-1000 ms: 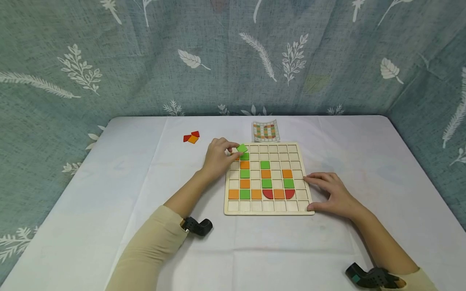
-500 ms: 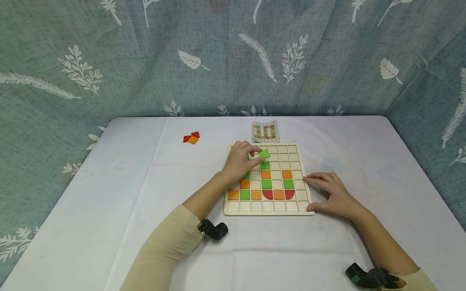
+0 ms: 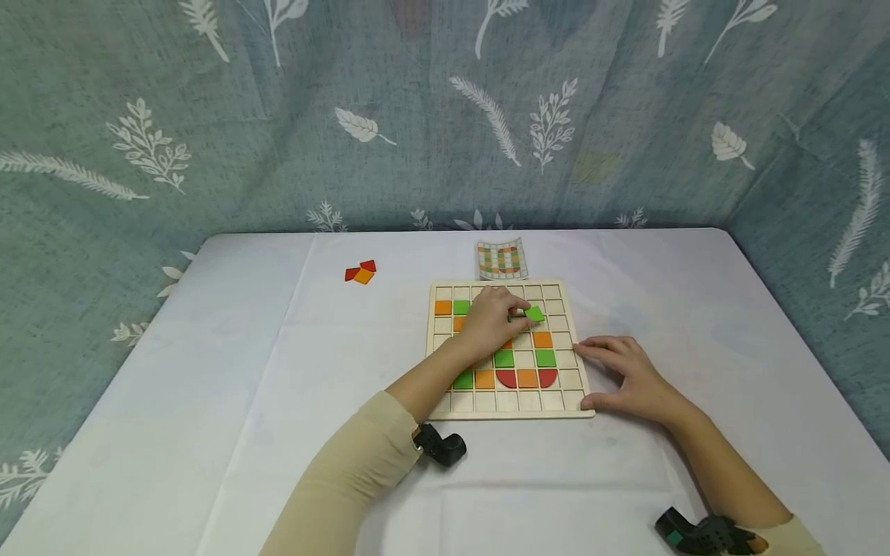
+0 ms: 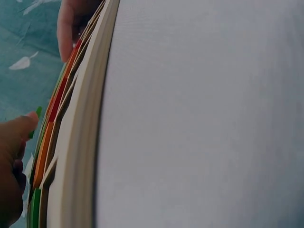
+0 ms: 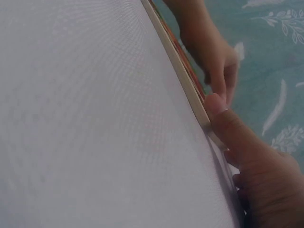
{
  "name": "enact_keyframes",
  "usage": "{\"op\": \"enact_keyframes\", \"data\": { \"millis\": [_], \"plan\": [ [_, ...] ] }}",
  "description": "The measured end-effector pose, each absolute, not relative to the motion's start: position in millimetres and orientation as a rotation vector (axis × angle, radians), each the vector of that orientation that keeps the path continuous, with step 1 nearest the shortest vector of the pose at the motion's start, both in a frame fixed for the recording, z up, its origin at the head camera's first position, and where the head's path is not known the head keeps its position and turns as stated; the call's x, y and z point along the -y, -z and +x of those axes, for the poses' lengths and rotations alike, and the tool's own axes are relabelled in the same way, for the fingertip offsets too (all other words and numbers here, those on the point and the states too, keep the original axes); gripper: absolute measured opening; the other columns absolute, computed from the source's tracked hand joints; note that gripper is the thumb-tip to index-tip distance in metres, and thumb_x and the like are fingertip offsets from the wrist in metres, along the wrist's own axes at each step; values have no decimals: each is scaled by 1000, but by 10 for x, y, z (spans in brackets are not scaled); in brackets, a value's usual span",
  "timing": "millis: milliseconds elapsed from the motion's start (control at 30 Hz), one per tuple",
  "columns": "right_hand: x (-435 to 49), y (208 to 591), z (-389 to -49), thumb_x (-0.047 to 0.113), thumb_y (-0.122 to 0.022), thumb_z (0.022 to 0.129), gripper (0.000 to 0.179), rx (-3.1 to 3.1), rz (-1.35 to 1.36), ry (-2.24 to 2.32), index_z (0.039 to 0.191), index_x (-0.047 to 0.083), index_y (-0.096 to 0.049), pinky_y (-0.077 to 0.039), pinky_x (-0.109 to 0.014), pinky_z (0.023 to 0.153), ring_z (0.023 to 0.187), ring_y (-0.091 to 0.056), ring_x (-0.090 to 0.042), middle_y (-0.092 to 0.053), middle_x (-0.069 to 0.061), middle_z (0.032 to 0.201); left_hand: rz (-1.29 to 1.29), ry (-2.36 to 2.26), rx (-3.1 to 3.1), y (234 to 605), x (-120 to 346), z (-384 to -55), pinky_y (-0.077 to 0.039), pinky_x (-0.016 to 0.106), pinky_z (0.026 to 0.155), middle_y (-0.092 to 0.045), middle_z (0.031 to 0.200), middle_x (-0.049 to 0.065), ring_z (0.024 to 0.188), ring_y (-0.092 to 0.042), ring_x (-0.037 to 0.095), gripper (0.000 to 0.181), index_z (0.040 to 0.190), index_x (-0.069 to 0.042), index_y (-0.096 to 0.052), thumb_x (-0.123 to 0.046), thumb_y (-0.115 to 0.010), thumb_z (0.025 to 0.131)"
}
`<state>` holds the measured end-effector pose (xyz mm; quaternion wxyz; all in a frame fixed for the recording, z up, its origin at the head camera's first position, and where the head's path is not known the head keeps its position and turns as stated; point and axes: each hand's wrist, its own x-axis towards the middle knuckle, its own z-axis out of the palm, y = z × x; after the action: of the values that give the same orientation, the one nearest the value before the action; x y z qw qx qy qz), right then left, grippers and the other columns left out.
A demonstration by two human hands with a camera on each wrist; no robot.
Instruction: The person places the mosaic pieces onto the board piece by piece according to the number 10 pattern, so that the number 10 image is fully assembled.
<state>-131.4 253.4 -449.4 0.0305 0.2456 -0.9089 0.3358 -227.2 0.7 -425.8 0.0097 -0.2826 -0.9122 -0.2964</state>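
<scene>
A pale wooden grid board (image 3: 528,401) lies on the table, with green, orange and red tiles set in some of its squares. My left hand (image 3: 495,323) reaches across its upper part and pinches a green square tile (image 3: 535,313) between thumb and fingertips. That tile is tilted relative to the grid squares, above the column with an orange tile (image 3: 542,340) and another green one. Against the board's right side rests my right hand (image 3: 629,377), thumb at the near corner and fingers farther up the edge. In the right wrist view its thumb (image 5: 228,118) touches the board's rim.
Behind the board lies a card (image 3: 501,260) printed with a coloured grid pattern. Two red pieces and an orange tile (image 3: 364,276) lie together to the left on the white tablecloth (image 3: 278,386). A leaf-patterned curtain (image 3: 389,177) hangs behind the table.
My left hand has carried the green tile rightward across the board from its upper left part. The right hand has stayed at the board's right edge. The head view has tilted slightly.
</scene>
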Motion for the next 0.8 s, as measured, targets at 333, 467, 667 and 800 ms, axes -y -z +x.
{"op": "enact_keyframes", "data": {
  "millis": [333,467,667,800],
  "plan": [
    [-2527,4481,-1308,35,-87,63,77,2823,731,-1039,130,11,-58,-30,-49,90,118,-35,-27,-51,-10,130,-907,895,2867,4302,-84,-2267,-31,26,71,-57,81,-3,79,-42,14,27,108,-15,-72,-31,-68,86],
    [-2536,4485,-1313,34,-87,62,76,2812,741,-1041,129,10,-59,-30,-48,90,117,-35,-27,-51,-10,130,-894,938,2897,4299,-92,-2279,-31,25,72,-61,87,-3,83,-43,14,27,110,-18,-72,-30,-68,86],
    [-2536,4476,-1315,34,-87,63,77,2826,737,-1045,130,9,-58,-30,-48,89,117,-35,-27,-50,-11,131,-843,1024,2924,4277,-105,-2280,-28,26,73,-61,95,3,85,-43,16,28,111,-16,-72,-28,-70,85],
    [-2524,4470,-1317,35,-86,65,76,2833,730,-1056,130,10,-57,-30,-48,88,116,-35,-29,-51,-11,130,-818,1116,2925,4261,-89,-2267,-28,26,74,-60,98,5,88,-42,18,29,111,-14,-72,-26,-69,85]
  ]
}}
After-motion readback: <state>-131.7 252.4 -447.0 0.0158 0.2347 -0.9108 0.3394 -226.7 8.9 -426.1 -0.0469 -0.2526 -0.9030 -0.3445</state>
